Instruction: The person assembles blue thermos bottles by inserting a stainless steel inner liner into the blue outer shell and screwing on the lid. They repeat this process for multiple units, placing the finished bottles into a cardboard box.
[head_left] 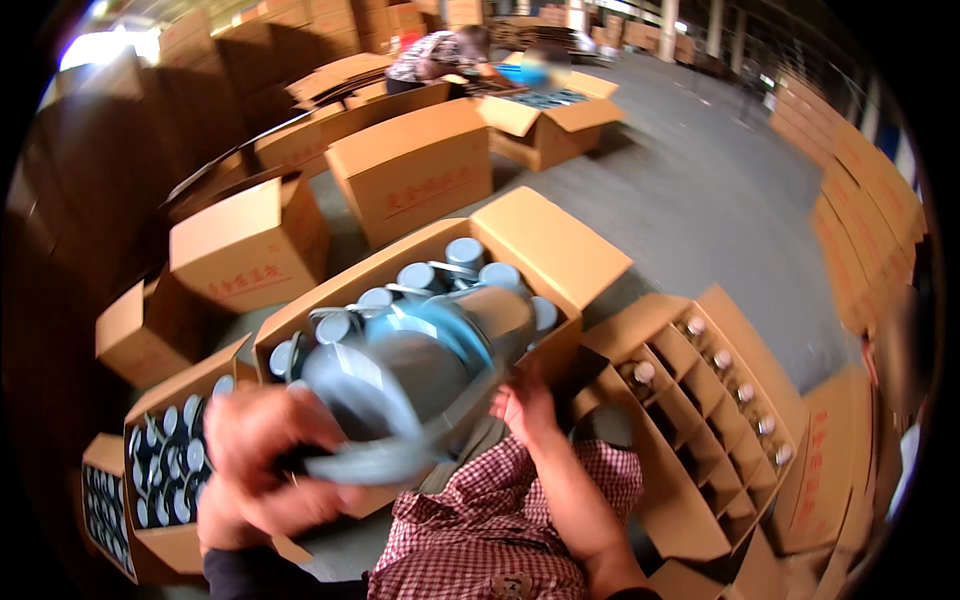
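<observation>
Gripping a large grey-blue flask (420, 370) by its handle, left hand (265, 465) closed around the dark grip at the near end, blurred. Lying tilted, flask body stretching up and away from that hand toward the open carton (545, 245) beyond it, a pale blue band ringing its middle. Right hand (522, 405) pressed against the flask's far lower side, fingers spread and curled up onto it, not wrapped round anything; forearm running down to the lower edge over a red-and-white checked cloth (480, 530).

Just beyond both hands, more grey round-topped flasks (440, 272) standing upright inside that open carton. To the right of the right hand, a carton with cardboard dividers (700, 420), several cells holding small capped bottles (722, 360). Left of and below the left hand, two open boxes packed with small round silvery lids (168, 465). Farther off past the carton, closed brown cartons (410, 165) on the grey floor (690, 200), and well beyond them another person (440, 55) bending over an open box (550, 120). Stacks of flat cardboard (860, 200) far to the right.
</observation>
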